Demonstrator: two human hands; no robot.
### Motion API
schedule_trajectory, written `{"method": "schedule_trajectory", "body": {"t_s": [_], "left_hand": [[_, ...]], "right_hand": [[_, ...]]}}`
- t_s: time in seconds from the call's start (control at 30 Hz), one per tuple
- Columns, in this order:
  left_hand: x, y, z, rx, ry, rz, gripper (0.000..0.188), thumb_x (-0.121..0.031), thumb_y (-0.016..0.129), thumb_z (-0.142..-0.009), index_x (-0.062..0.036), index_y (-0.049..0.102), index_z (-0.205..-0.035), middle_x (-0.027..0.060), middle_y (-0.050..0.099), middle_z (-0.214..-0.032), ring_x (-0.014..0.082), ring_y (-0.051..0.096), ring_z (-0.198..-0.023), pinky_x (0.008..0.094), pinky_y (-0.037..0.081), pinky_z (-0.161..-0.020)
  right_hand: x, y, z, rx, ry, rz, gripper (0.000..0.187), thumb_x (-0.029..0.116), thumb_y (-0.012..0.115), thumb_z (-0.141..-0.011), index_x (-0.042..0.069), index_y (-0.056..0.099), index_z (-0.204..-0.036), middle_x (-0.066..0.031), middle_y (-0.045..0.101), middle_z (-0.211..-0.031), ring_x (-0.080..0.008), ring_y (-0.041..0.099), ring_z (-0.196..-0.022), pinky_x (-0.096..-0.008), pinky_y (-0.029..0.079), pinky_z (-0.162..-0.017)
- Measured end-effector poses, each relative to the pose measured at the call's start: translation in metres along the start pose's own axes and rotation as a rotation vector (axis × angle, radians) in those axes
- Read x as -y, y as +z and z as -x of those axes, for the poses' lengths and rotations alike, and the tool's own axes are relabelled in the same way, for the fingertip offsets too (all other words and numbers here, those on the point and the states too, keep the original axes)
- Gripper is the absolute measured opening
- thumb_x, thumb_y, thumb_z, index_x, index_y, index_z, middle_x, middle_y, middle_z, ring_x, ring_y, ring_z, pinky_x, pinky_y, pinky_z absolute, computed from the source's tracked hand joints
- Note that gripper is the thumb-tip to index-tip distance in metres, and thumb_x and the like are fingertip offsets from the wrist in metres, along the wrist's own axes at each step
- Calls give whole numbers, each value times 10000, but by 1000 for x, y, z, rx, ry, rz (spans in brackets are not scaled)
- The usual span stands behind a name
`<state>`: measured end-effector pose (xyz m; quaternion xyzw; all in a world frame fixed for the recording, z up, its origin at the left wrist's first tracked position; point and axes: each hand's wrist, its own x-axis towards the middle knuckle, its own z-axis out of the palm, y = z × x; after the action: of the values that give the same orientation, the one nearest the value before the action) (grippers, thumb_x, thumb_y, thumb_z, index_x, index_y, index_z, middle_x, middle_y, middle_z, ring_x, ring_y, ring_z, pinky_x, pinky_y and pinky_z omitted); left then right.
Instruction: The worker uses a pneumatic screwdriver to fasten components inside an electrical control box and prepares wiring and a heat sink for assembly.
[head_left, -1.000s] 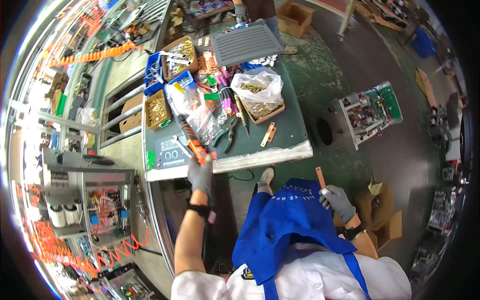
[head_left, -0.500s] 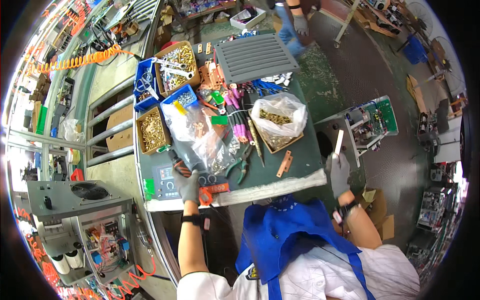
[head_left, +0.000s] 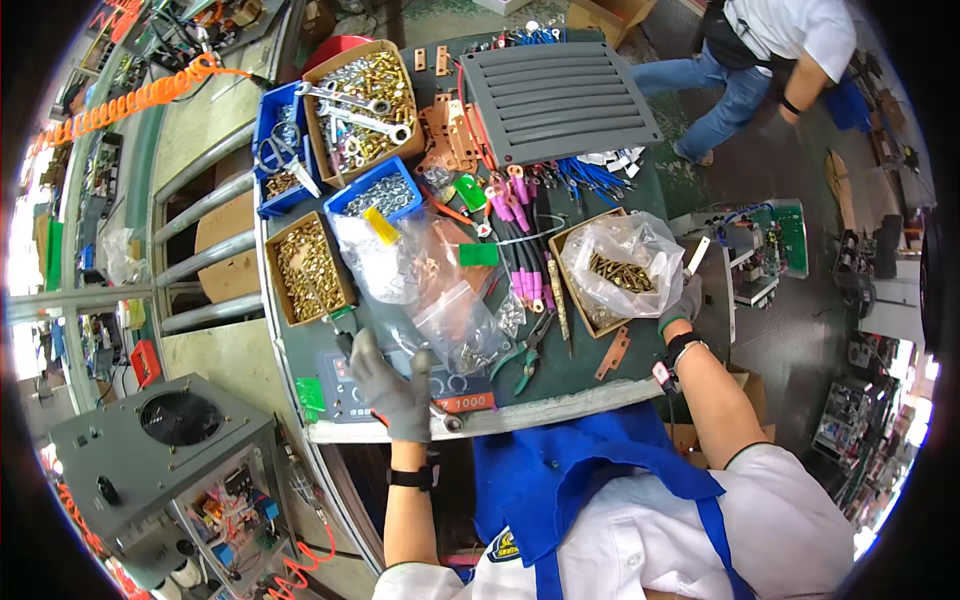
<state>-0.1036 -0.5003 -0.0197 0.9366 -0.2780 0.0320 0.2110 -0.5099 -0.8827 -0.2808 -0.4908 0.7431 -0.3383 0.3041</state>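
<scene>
Left hand [head_left: 395, 388] opened at lower left, tool [head_left: 345, 343] apparently released; metal strip [head_left: 698, 255], gripped by right hand [head_left: 684, 300], brought beside bag [head_left: 645, 245].

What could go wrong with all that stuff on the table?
The right hand, holding a metal strip, is right beside the plastic bag of little brass-colored parts, so a bump might spill them. The wrench is at the near edge of the table, close to the left hand, so it could get knocked off.

Left hand [head_left: 397, 397] gloved, fingers [head_left: 366, 352] parted; right hand [head_left: 687, 300] gloved, partly hidden; forearms [head_left: 715, 410] extended forward.
</scene>
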Motion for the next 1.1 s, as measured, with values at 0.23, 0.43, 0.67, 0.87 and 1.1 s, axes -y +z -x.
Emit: {"method": "schedule_trajectory", "body": {"t_s": [0.23, 0.43, 0.67, 0.87, 1.1], "left_hand": [[-60, 45, -36, 306, 149, 76, 531, -224, 751, -760, -119, 620, -1264, 133, 633, -1086, 366, 574, -1078, 504, 424, -975], [-26, -8, -16, 353, 127, 294, 266, -40, 687, -803, -76, 707, -1065, 124, 627, -852, 334, 619, -741, 400, 505, -653], [-30, -25, -46, 181, 68, 38, 610, -288, 793, -790, -13, 573, -1288, 196, 569, -1234, 389, 562, -1104, 474, 459, -956], [-163, 30, -61, 305, 490, 458, 990, -616, 782, -735, 19, 442, -1414, 281, 472, -1379, 446, 470, -1260, 523, 402, -1044], [-262, 79, -21, 632, 298, 491, 555, -116, 669, -845, -56, 515, -1375, 202, 592, -986, 409, 599, -894, 460, 512, -772]], "right_hand": [[38, -5, 22, -79, 170, 238, 346, 367, 478, -987, 28, 542, -968, -238, 632, -850, -382, 532, -758, -484, 440, -697], [101, -17, 51, -65, 115, 614, 364, 384, 486, -969, 33, 558, -1032, -278, 667, -978, -494, 631, -920, -548, 477, -759], [115, -12, 56, -83, 110, 620, 354, 383, 470, -975, 47, 569, -1025, -266, 672, -923, -484, 638, -868, -552, 472, -727], [122, -12, 67, -117, 56, 611, 329, 363, 455, -983, 58, 572, -1025, -256, 662, -854, -479, 634, -810, -567, 455, -691], [100, 6, 65, -328, -124, 591, 330, 318, 474, -1001, 9, 561, -925, -259, 609, -746, -463, 597, -687, -521, 449, -587]]}}
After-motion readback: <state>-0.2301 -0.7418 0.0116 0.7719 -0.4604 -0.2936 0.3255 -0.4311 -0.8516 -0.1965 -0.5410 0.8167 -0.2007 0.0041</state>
